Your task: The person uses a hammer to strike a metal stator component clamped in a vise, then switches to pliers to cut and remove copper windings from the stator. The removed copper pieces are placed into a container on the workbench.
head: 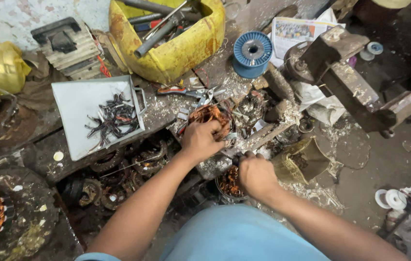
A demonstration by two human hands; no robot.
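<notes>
Cluttered workshop floor [379, 159], scraps and shavings lying everywhere. Left hand [200, 140] is gripping a stator [210, 115] with copper windings, fingers closed over its near rim, just below the pliers [186, 91]. Right hand [256, 175] is closing around a dark tool handle [237, 157], fist tight, tip aiming toward the stator; a second winding [229, 183] is sitting under that wrist. Risks as I'm judging them: tool is pointing at the left hand, so a slip off the copper could be jabbing the fingers; stator is resting on loose debris, so it could be rolling under force; cut wire ends could be scratching skin. Hard to make out: the tool's tip, hidden between hands and clutter, and whether the stator is braced by anything. Vise [355, 82], blue spool [252, 52], yellow tub [176, 53] and tray [77, 104] of wire bits are sitting well apart.
</notes>
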